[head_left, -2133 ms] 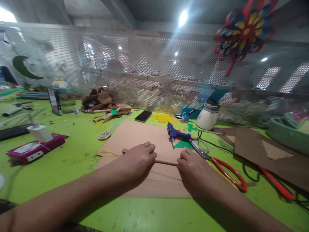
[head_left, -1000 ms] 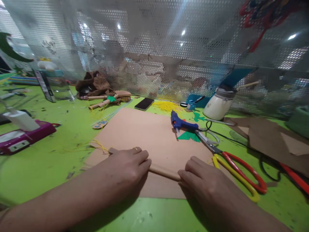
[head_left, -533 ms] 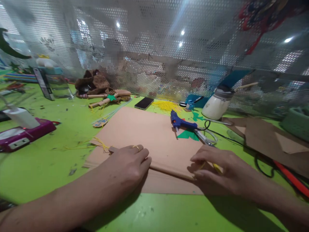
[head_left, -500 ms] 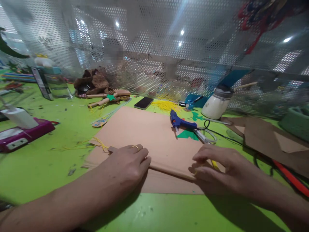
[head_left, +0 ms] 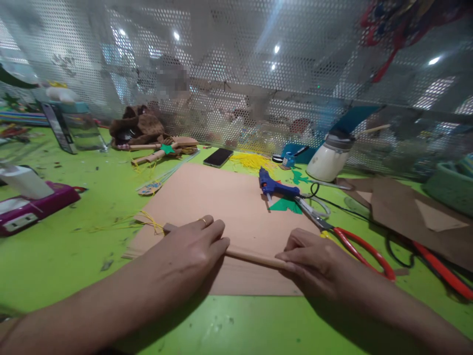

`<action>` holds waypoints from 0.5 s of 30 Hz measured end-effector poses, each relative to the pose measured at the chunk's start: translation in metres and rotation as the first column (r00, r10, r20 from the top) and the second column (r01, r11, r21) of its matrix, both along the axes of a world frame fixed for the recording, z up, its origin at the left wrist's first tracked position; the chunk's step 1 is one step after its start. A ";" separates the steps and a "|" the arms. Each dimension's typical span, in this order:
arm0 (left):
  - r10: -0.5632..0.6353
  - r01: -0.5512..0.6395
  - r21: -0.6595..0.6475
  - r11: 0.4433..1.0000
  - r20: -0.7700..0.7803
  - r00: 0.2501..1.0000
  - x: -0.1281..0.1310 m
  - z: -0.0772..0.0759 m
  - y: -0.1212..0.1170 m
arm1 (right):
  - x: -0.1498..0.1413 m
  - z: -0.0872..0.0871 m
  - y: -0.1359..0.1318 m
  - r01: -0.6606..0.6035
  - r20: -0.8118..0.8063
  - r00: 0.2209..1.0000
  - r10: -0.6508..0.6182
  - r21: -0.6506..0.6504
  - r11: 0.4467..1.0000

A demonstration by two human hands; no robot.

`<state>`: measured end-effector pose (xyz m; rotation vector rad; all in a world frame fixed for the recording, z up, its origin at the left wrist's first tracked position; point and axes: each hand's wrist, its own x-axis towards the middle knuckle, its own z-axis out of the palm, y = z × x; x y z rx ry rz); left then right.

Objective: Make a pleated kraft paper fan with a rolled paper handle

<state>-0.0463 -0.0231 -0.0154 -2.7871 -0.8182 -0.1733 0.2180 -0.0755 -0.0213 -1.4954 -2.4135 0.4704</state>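
Observation:
A thin brown stick (head_left: 254,258), which looks like rolled paper, lies slantwise over brown paper sheets (head_left: 207,192) in the head view. My left hand (head_left: 195,246) rests over its left part, fingers closed round it. At the stick's right end, the thumb and fingers of my right hand (head_left: 314,259) are closed in a pinch. Yellow strands (head_left: 150,220) trail from beside the left end. Just right of my right hand lie red-handled scissors (head_left: 364,249), their blades partly on the paper.
A blue glue gun (head_left: 275,185) lies on the sheets beside green paper scraps (head_left: 285,205). Behind them are a phone (head_left: 218,158), yellow shreds (head_left: 251,160) and a white jug (head_left: 327,160). A purple power strip (head_left: 62,199) sits left; brown cardboard (head_left: 402,207) lies right.
My right hand has moved left and down, and its fingers have closed on the stick's right end. The red-handled scissors show more fully. My left hand stays on the stick.

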 end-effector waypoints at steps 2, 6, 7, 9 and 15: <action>0.007 -0.006 -0.033 0.999 0.016 1.000 -0.001 0.002 0.000 | 0.000 0.000 0.000 0.003 -0.014 1.000 -0.003 0.007 1.000; 0.023 -0.022 -0.060 0.998 0.027 0.999 -0.003 0.001 0.002 | -0.002 0.001 0.004 0.050 -0.118 0.991 -0.055 -0.044 0.998; 0.025 -0.023 -0.066 0.998 0.034 0.999 -0.003 0.002 0.003 | -0.002 0.003 0.005 0.083 -0.136 0.986 -0.092 -0.068 0.994; 0.013 -0.009 -0.075 0.997 0.053 0.999 -0.004 0.003 0.004 | -0.004 0.004 0.007 0.139 -0.159 0.975 -0.157 -0.119 0.983; 0.022 -0.023 0.006 1.000 0.023 0.999 0.000 0.000 0.002 | -0.003 -0.005 0.015 0.188 -0.253 0.937 -0.241 -0.216 0.958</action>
